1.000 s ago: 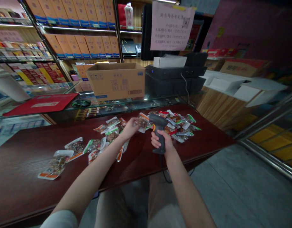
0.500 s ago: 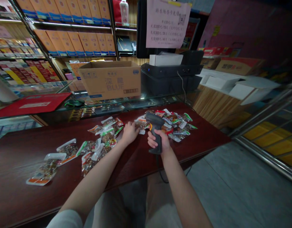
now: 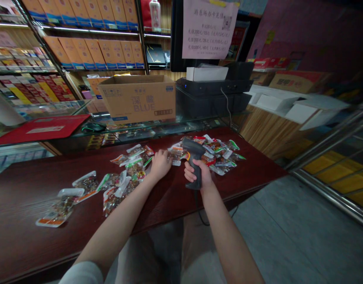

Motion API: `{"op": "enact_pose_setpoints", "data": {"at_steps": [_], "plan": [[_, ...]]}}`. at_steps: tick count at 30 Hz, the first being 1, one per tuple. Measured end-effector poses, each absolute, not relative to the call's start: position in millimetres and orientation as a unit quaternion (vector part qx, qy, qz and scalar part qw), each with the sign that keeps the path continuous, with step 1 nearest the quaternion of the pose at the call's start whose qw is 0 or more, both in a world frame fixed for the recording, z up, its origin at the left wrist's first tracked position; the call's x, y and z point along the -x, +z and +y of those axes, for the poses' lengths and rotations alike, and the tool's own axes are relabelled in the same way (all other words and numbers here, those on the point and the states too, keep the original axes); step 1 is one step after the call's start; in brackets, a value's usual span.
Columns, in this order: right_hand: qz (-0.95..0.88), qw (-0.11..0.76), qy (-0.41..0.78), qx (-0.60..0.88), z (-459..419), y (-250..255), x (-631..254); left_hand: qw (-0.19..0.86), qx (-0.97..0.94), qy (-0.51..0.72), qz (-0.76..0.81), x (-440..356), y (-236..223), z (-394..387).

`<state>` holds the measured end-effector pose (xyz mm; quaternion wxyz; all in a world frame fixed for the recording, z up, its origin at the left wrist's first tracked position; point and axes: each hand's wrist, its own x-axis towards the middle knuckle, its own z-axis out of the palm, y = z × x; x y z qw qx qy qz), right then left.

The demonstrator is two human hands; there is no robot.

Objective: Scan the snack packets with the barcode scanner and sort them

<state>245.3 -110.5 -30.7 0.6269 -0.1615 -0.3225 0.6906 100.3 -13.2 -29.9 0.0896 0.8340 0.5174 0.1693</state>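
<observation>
My right hand is wrapped round the grip of a dark handheld barcode scanner. The scanner's head points left and forward, over a small clear snack packet with an orange and white label. At that packet's left edge is my left hand, its fingers bent and its thumb against the packet; the fingertips are partly hidden. More snack packets lie heaped to the right, behind the scanner. Another spread of packets lies to the left, partly behind my left forearm.
A dark red wooden table bears the packets. Behind it, a glass counter holds an open cardboard box, a red mat, a computer mouse and black equipment. A metal railing stands at right. The scanner's cable hangs below the table edge.
Almost nothing differs. The view has shifted very slightly; both hands, the scanner and the packets keep their places.
</observation>
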Motion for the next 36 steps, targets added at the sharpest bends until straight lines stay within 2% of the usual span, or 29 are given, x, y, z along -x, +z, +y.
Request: {"op": "enact_pose_setpoints", "data": {"at_steps": [9, 12, 16, 20, 36], "plan": [[-0.323, 0.62, 0.694, 0.174, -110.0, -30.7, -245.2, 0.012, -0.852, 0.109, 0.511, -32.1, 7.6, 0.1], [-0.335, 0.602, 0.701, 0.184, -110.1, -30.6, -244.4, -0.005, -0.828, 0.081, 0.555, 3.5, 3.6, 10.2], [-0.367, 0.563, 0.709, 0.215, -109.4, -33.3, -241.3, 0.038, -0.828, 0.064, 0.556, 32.9, -11.5, 18.4], [-0.389, 0.543, 0.705, 0.239, -109.6, -35.4, -238.0, 0.066, -0.835, 0.073, 0.542, 39.4, -20.7, 15.4], [-0.391, 0.525, 0.707, 0.267, -110.4, -36.5, -238.0, 0.045, -0.825, 0.072, 0.559, 40.6, -13.7, 1.9]]}}
